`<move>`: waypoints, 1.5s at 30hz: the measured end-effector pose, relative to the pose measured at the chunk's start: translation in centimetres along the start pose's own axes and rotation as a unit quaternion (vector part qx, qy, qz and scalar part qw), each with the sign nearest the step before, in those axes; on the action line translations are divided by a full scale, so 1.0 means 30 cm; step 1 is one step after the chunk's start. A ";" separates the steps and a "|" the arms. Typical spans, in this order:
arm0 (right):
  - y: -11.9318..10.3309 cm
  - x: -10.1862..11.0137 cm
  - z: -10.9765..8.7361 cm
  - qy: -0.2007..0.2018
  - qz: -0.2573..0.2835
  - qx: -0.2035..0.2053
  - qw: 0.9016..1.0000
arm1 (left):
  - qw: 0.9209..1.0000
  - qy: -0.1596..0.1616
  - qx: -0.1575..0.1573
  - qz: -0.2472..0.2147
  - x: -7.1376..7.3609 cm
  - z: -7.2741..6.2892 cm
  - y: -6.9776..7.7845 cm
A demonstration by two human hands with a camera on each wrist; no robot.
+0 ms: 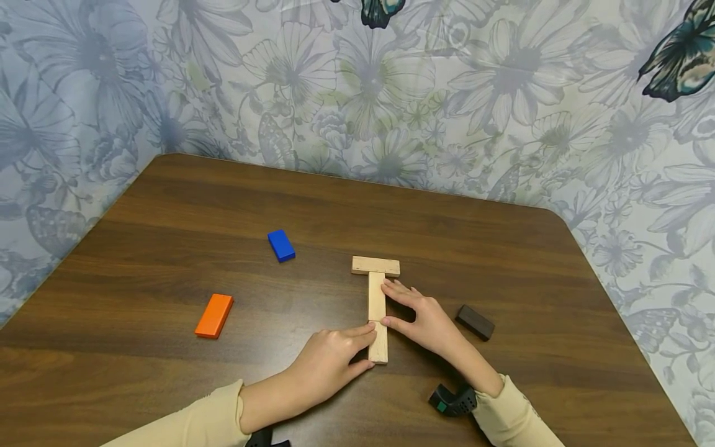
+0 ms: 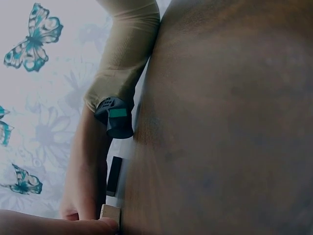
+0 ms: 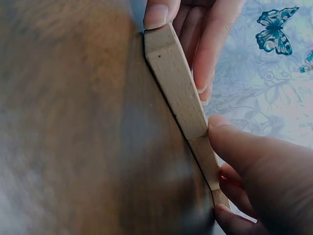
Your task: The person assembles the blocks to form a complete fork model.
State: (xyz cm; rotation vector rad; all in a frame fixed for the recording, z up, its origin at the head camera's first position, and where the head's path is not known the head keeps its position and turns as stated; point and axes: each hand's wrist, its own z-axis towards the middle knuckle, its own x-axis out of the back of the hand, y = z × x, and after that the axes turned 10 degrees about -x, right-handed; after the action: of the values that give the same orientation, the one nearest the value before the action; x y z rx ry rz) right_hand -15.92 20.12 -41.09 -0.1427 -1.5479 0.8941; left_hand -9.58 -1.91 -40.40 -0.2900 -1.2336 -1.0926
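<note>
Two plain wooden blocks lie end to end on the table, the near block and the middle block. A third wooden block lies crosswise against their far end, making a T shape. My left hand holds the near block, its thumb at the near end and its fingers by the left edge. My right hand touches the right side of the middle block, thumb by the joint and fingertips farther up. In the right wrist view, the right thumb meets the edge at that joint.
A blue block lies at the back left, and an orange block sits left of the left hand. Beside the right forearm is a black block. The wooden table ends at a flowered wall.
</note>
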 end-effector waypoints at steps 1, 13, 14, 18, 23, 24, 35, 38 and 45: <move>-0.001 -0.001 0.000 0.000 0.000 0.000 1.000 | 1.000 0.001 0.000 -0.001 0.001 -0.001 0.000; -0.002 -0.009 -0.003 0.002 0.000 -0.010 1.000 | 0.998 -0.012 -0.003 -0.063 0.051 0.001 -0.009; -0.002 -0.008 -0.003 0.003 0.001 -0.010 1.000 | 0.997 -0.013 0.000 -0.070 0.061 0.004 -0.012; -0.012 -0.015 -0.007 0.006 0.004 -0.009 1.000 | 0.996 -0.011 0.007 -0.091 0.100 -0.001 -0.036; -0.027 -0.030 -0.016 0.007 0.002 -0.013 1.000 | 0.995 0.002 0.012 -0.095 0.121 -0.013 -0.081; -0.030 -0.032 -0.018 0.008 0.001 -0.014 1.000 | 0.996 0.005 0.015 -0.092 0.122 -0.014 -0.090; -0.055 -0.041 -0.031 0.000 -0.008 -0.012 1.000 | 0.996 -0.074 0.025 -0.037 0.098 0.023 -0.121; -0.056 -0.037 -0.031 -0.007 -0.004 -0.012 1.000 | 0.995 -0.097 0.020 -0.024 0.089 0.040 -0.125; -0.062 -0.027 -0.032 -0.010 -0.002 -0.011 1.000 | 0.992 -0.125 0.019 -0.029 0.081 0.063 -0.133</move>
State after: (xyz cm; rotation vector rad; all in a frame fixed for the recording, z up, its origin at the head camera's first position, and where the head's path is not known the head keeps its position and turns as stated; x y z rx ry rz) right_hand -14.15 18.80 -40.68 -0.1463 -1.5770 0.8794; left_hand -14.05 -3.81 -39.05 -0.3717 -1.4919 -1.1042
